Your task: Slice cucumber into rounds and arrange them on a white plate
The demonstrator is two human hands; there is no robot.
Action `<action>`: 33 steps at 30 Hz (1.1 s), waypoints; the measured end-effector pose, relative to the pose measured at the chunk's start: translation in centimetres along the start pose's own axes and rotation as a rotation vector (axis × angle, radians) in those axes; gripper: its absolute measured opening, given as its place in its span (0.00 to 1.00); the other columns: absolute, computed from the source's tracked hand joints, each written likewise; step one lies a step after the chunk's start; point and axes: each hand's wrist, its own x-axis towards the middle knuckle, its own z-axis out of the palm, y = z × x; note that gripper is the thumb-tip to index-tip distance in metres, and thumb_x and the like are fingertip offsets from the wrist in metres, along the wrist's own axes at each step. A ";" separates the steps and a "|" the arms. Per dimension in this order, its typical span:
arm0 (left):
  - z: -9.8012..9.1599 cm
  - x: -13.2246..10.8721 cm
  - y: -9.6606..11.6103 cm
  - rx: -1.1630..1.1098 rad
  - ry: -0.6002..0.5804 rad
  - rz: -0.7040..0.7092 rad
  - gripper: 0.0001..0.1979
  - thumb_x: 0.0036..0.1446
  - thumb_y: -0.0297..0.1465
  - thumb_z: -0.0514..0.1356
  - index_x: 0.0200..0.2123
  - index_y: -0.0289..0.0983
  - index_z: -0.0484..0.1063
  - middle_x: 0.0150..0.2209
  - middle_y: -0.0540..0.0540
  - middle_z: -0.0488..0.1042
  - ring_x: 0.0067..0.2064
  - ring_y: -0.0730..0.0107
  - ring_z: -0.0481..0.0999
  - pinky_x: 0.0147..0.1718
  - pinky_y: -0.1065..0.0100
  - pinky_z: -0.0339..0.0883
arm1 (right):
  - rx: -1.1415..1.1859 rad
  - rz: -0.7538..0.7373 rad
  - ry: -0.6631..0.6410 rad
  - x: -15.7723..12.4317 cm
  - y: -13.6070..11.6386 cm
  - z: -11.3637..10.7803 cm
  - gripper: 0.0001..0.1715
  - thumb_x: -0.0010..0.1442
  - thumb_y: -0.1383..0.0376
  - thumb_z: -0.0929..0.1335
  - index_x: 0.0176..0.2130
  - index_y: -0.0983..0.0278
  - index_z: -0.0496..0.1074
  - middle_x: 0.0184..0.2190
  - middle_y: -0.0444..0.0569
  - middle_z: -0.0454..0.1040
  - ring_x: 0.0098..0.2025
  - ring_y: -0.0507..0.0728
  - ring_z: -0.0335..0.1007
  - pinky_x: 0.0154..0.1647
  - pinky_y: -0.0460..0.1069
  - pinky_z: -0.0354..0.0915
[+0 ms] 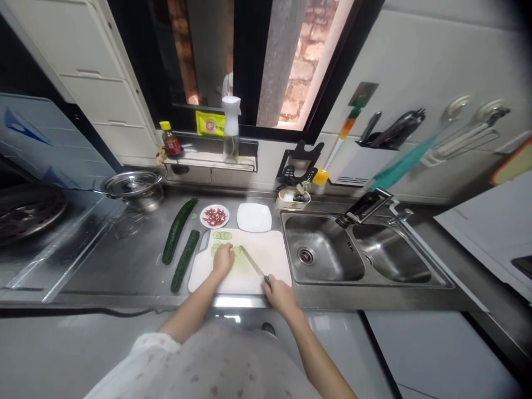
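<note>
My left hand [223,259] is curled down on a piece of cucumber on the white cutting board [266,257], and most of that piece is hidden under the fingers. My right hand [279,293] grips the handle of a knife [252,262] whose blade points up-left to the cucumber by my left hand. Cut cucumber slices [221,235] lie in a row at the board's far edge. Two whole cucumbers [178,230] [185,260] lie on the steel counter left of the board.
A small plate of red meat pieces [214,216] and an empty white plate [254,217] sit behind the board. A double sink [328,252] with a tap is to the right. A steel pot [133,188] and stove stand left. Utensils hang on the wall.
</note>
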 end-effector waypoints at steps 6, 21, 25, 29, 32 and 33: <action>-0.4 -0.2 0.7 0.049 -0.020 0.013 0.10 0.57 0.27 0.54 0.40 0.35 0.73 0.41 0.40 0.73 0.44 0.61 0.71 0.45 0.65 0.61 | 0.006 0.102 -0.019 0.0 0.5 -0.5 0.21 0.68 0.56 0.56 0.51 0.62 0.67 0.42 0.56 0.77 0.47 0.59 0.73 0.40 0.47 0.59; -2.0 -0.2 1.1 -0.240 0.006 -0.223 0.02 0.52 0.29 0.62 0.29 0.36 0.72 0.28 0.49 0.75 0.31 0.70 0.73 0.30 0.72 0.60 | 0.029 0.095 -0.018 0.6 0.9 -1.2 0.20 0.68 0.56 0.55 0.49 0.63 0.67 0.41 0.55 0.77 0.45 0.59 0.74 0.36 0.48 0.59; -2.8 -1.0 -0.6 -0.273 0.050 -0.280 0.02 0.51 0.28 0.61 0.30 0.37 0.72 0.27 0.51 0.74 0.31 0.72 0.73 0.31 0.73 0.61 | 0.038 0.100 -0.033 0.7 0.8 -1.2 0.20 0.69 0.56 0.55 0.49 0.63 0.66 0.43 0.56 0.77 0.45 0.59 0.74 0.36 0.47 0.59; -3.7 -1.7 -2.6 -0.250 0.086 -0.292 0.04 0.49 0.26 0.60 0.30 0.37 0.73 0.27 0.52 0.74 0.30 0.72 0.73 0.30 0.73 0.60 | 0.050 0.101 -0.043 0.7 0.7 -1.3 0.20 0.69 0.57 0.55 0.50 0.63 0.66 0.44 0.56 0.76 0.45 0.58 0.73 0.37 0.47 0.59; -4.1 -1.8 -3.7 -0.236 0.106 -0.286 0.04 0.48 0.25 0.60 0.30 0.36 0.74 0.27 0.50 0.75 0.31 0.71 0.73 0.31 0.73 0.60 | 0.065 0.099 -0.045 0.7 0.6 -1.3 0.20 0.69 0.57 0.55 0.50 0.63 0.66 0.43 0.56 0.77 0.46 0.58 0.73 0.38 0.47 0.59; -4.3 -1.8 -3.9 -0.231 0.108 -0.288 0.04 0.48 0.25 0.59 0.30 0.36 0.74 0.27 0.50 0.75 0.31 0.71 0.73 0.31 0.73 0.60 | 0.068 0.099 -0.046 0.7 0.6 -1.3 0.20 0.69 0.57 0.55 0.50 0.63 0.66 0.43 0.56 0.77 0.46 0.58 0.73 0.38 0.47 0.59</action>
